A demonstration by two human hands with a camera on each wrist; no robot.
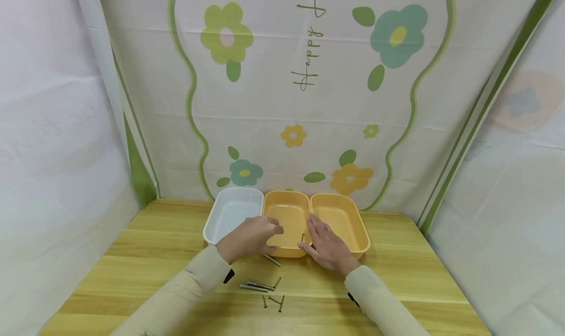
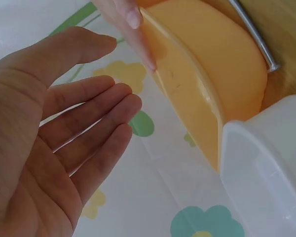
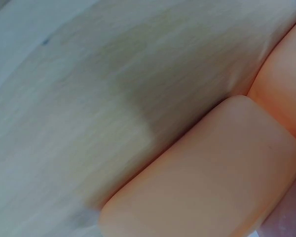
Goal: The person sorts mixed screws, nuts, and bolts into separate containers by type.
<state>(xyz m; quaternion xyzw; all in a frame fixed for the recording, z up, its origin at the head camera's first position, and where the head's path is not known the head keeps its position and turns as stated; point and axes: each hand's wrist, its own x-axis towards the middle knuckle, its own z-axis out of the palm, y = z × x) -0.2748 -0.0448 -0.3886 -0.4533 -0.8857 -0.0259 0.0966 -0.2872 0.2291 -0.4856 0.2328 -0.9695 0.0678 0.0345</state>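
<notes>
Above the left part of the middle yellow tray (image 1: 289, 196), my left hand (image 1: 251, 235) hovers with fingers loosely bent. The left wrist view shows nothing between that hand's thumb and fingers (image 2: 93, 118). My right hand (image 1: 328, 245) lies across the rims where the middle and right yellow trays (image 1: 363, 228) meet, its fingers extended together. A small screw (image 1: 302, 237) shows beside the right thumb, over the middle tray in the head view. A long metal bolt (image 1: 272, 260) lies on the table just before the middle tray, near the left hand.
A white tray (image 1: 212, 223) stands left of the yellow ones, all in a row against a flowered cloth (image 1: 265, 105). Nearer on the wooden table (image 1: 132, 272) lie more long bolts (image 1: 253, 287) and several small screws (image 1: 281, 304). Cloth walls enclose both sides.
</notes>
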